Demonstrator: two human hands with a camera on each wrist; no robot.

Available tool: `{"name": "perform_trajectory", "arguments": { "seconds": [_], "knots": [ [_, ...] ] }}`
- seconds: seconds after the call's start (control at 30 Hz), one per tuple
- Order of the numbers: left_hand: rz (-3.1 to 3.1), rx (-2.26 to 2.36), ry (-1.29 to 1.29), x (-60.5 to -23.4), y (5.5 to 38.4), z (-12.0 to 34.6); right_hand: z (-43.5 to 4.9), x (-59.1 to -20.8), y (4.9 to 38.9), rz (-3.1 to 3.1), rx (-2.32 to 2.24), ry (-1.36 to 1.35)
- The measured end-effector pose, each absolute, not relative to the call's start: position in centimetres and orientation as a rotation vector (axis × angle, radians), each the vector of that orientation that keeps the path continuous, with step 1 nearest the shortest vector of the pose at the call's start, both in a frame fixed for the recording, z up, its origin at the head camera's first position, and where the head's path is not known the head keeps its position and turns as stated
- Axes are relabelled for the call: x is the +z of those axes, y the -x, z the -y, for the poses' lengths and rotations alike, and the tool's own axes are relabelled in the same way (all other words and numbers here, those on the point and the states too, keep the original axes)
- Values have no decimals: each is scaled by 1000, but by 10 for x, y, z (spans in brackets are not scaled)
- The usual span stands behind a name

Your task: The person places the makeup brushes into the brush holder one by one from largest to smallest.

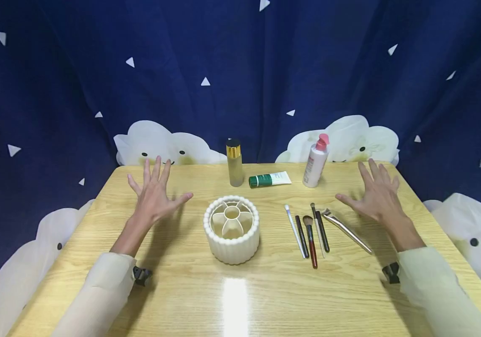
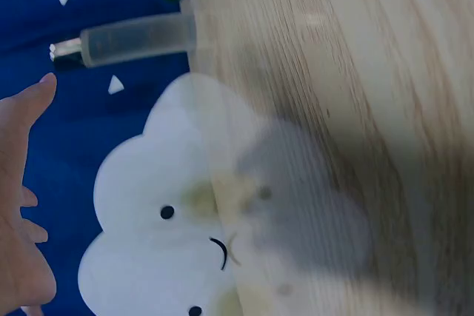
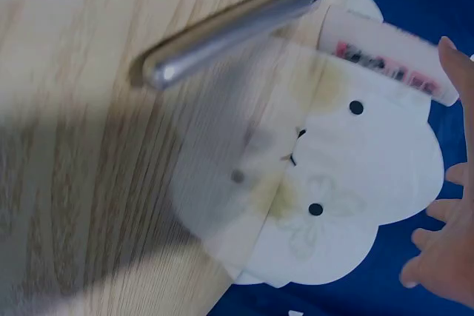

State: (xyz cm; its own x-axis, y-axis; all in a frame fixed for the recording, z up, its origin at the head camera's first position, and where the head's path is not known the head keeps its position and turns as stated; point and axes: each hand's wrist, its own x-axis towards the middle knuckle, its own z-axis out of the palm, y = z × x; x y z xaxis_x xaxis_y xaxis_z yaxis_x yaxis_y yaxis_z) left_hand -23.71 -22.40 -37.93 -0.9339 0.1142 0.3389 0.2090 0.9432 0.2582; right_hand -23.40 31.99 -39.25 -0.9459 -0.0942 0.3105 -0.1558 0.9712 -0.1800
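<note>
My left hand (image 1: 154,199) is spread with straight fingers over the table's left side, holding nothing. On the other side my right hand (image 1: 377,196) is likewise spread, nearest to a silver-handled makeup brush (image 1: 347,230). Between them stands a white ribbed round organizer (image 1: 233,250) with several compartments, and I see nothing in it. Several makeup brushes lie right of it, among them a red-handled one (image 1: 312,248) and a pale slim one (image 1: 295,231). In the left wrist view a gold-collared bottle (image 2: 137,38) appears beyond the thumb; the right wrist view shows the silver handle (image 3: 229,35).
Along the back of the wooden table (image 1: 190,299) stand the bottle with black cap (image 1: 235,171) and a white pump bottle (image 1: 314,167) with pink top. A green and white tube (image 1: 271,179) lies between them. A dark blue curtain (image 1: 240,61) hangs behind.
</note>
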Motion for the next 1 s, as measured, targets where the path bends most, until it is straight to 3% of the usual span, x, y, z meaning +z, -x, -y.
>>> {"name": "perform_trajectory", "arguments": {
  "seconds": [0.5,1.0],
  "knots": [
    [2834,-787,621,-370,199,185,-302,-401,215,3086,582,-246],
    [2854,-1164,863,-390,193,167,-298,-424,216,3164,699,-193]
  ]
}}
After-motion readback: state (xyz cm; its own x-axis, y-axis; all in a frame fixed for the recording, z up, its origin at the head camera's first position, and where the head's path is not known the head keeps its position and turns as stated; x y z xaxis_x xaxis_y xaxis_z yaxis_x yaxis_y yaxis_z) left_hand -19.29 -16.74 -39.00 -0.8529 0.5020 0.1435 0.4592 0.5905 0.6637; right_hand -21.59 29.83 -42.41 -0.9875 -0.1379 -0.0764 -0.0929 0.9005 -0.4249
